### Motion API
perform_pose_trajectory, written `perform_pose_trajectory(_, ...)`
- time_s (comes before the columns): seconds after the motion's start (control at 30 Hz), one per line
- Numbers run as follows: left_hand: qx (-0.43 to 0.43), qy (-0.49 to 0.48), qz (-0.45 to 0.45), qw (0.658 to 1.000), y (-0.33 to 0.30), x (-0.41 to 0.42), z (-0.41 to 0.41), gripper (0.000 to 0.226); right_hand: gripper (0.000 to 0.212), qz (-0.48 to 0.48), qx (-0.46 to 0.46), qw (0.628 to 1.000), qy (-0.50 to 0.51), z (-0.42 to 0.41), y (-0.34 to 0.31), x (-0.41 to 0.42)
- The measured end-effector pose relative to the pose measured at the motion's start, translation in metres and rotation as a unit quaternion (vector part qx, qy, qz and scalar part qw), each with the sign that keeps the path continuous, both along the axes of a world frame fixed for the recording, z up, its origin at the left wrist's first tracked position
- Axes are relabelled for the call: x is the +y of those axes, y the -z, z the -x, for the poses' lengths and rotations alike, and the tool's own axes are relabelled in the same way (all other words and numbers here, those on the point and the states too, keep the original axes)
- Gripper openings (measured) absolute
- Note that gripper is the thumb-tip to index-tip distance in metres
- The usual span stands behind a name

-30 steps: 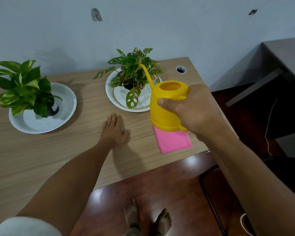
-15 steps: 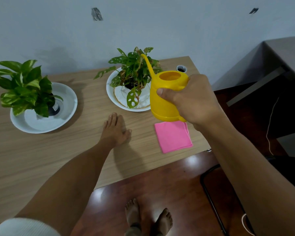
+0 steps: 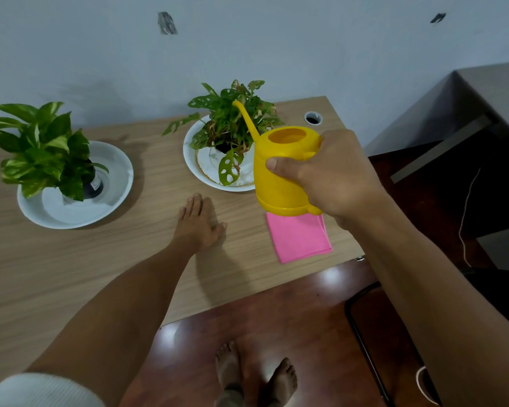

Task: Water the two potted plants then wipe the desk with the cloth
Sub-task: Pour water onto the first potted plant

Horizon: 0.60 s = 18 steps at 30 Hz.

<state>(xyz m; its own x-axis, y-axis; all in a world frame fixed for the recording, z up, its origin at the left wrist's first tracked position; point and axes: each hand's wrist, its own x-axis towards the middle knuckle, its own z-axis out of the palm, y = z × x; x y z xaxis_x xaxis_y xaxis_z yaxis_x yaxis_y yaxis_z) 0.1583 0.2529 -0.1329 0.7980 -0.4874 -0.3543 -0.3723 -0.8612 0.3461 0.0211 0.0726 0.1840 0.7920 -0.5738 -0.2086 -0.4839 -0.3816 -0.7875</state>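
- The right hand grips the yellow watering can, spout reaching into the holey-leaved plant, seemingly to pour.
- The left hand lies flat, fingers straight, on the tabletop, probably for support.
- The pink cloth waits near the tabletop's front edge.

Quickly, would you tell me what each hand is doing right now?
Left hand: open, resting flat on the desk.
Right hand: gripping the yellow watering can.

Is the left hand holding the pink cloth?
No. The left hand rests flat on the desk, apart from the pink cloth, which lies untouched beside it.
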Motion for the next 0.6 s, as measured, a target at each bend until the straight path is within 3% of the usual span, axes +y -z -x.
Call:
perform_pose_trajectory(0.13, -0.005, -0.001, -0.002, 1.0, 0.0, -0.001, 0.0, 0.094, 0.037, 0.017, 0.009, 1.0, 0.001, 0.004, 0.002, -0.005)
perform_pose_trajectory(0.6, -0.002, -0.003, -0.006, 1.0, 0.002, -0.001, 0.0, 0.093, 0.042, 0.034, -0.001, 0.999, 0.013, 0.002, 0.003, -0.012)
